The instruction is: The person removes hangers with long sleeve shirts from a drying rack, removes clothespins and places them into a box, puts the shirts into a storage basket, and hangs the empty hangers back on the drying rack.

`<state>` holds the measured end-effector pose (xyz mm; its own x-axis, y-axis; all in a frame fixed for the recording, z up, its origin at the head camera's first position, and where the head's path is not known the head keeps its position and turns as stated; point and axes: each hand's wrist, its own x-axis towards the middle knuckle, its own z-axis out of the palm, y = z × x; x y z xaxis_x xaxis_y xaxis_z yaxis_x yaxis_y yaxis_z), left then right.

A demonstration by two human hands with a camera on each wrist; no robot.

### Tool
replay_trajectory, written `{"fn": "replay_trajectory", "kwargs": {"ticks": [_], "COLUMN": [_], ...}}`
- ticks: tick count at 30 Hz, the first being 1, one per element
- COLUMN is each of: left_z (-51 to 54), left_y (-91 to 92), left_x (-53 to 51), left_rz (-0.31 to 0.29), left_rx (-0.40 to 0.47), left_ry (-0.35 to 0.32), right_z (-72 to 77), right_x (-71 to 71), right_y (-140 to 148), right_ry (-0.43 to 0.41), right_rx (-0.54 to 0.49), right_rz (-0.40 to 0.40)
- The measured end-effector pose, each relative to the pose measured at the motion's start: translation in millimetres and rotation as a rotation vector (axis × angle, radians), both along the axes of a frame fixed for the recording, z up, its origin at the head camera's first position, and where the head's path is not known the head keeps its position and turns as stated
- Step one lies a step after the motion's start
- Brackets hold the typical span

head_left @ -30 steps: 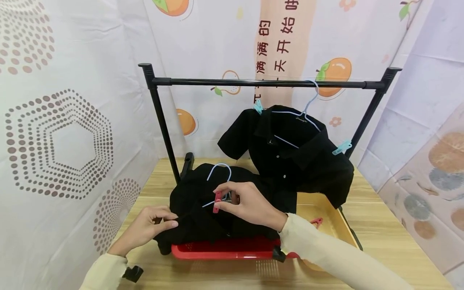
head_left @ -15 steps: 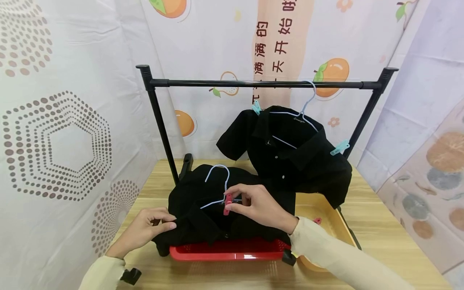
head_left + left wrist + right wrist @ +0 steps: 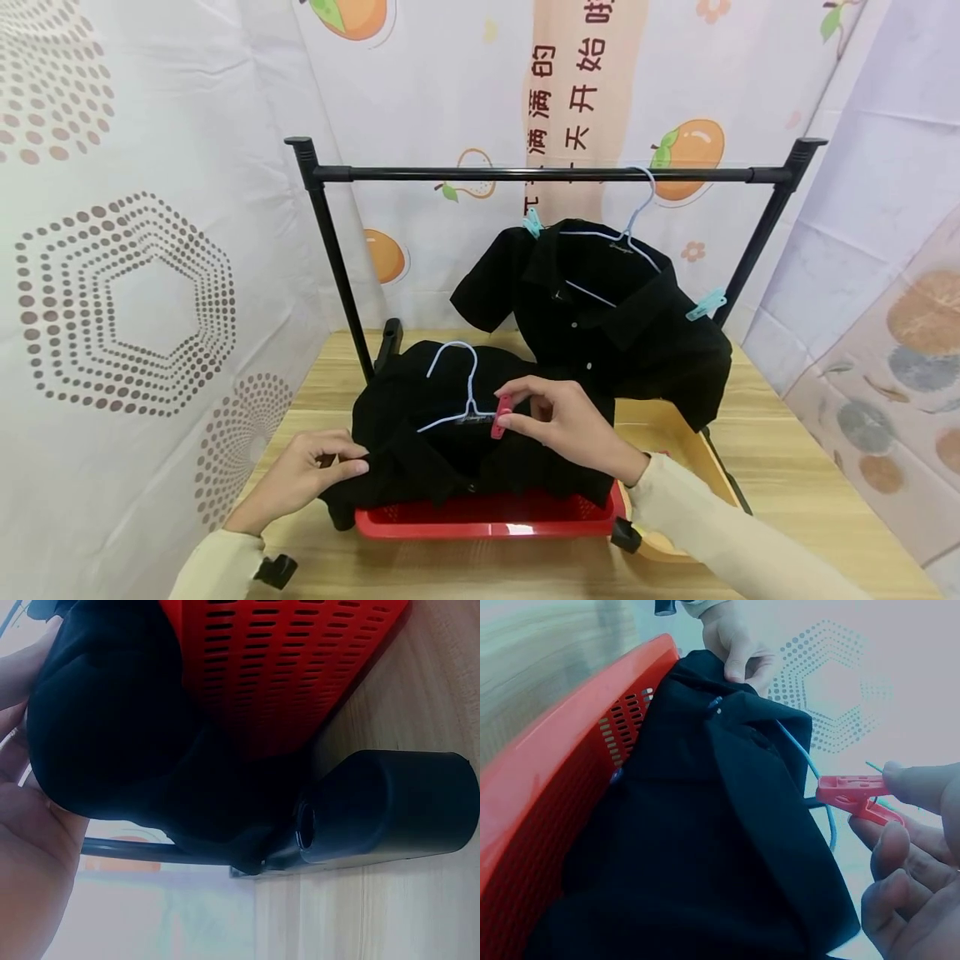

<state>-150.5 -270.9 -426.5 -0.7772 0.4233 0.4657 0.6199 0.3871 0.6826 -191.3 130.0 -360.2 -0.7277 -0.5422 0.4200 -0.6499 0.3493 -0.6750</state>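
A black shirt (image 3: 397, 387) with a light blue hanger (image 3: 471, 387) in its neck lies over a red basket (image 3: 450, 530). At its left shoulder edge my left hand (image 3: 309, 471) pinches the black cloth between thumb and fingers. Thumb and fingers of my right hand (image 3: 573, 425) grip a red clothespin (image 3: 500, 417), held close to the hanger's right arm by the collar. In the right wrist view the clothespin (image 3: 847, 795) has its tip beside the hanger wire; whether they touch I cannot tell.
A second black shirt (image 3: 592, 333) hangs from the black rack (image 3: 487, 173) on a blue hanger, with teal clothespins (image 3: 705, 304) at its shoulders. Beneath it a yellow tray (image 3: 678, 450) stands on the wooden table (image 3: 810, 500). Black rack feet (image 3: 397, 806) flank the basket.
My right hand has moved right with the red clothespin, from left of the hanger's neck to its right arm. The left hand keeps its pinch on the shirt.
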Motion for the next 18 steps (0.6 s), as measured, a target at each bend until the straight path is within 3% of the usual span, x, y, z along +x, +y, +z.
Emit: {"fn": "replay_trajectory", "kwargs": {"ticks": [10,18], "left_z": [-1.7,0.2], "left_y": [1.7,-0.2], "left_x": [-0.6,0.7], "left_rz": [-0.002,-0.008], "left_rx": [0.005,0.001], "left_ry": [0.001,0.008], "right_z": [-2.1,-5.1], "right_x": [0.1,1.3], "right_y": [31,48], "right_ry": [-0.103,-0.112], "right_rx": [-0.034,-0.061], "right_rz": [-0.023,-0.064]}}
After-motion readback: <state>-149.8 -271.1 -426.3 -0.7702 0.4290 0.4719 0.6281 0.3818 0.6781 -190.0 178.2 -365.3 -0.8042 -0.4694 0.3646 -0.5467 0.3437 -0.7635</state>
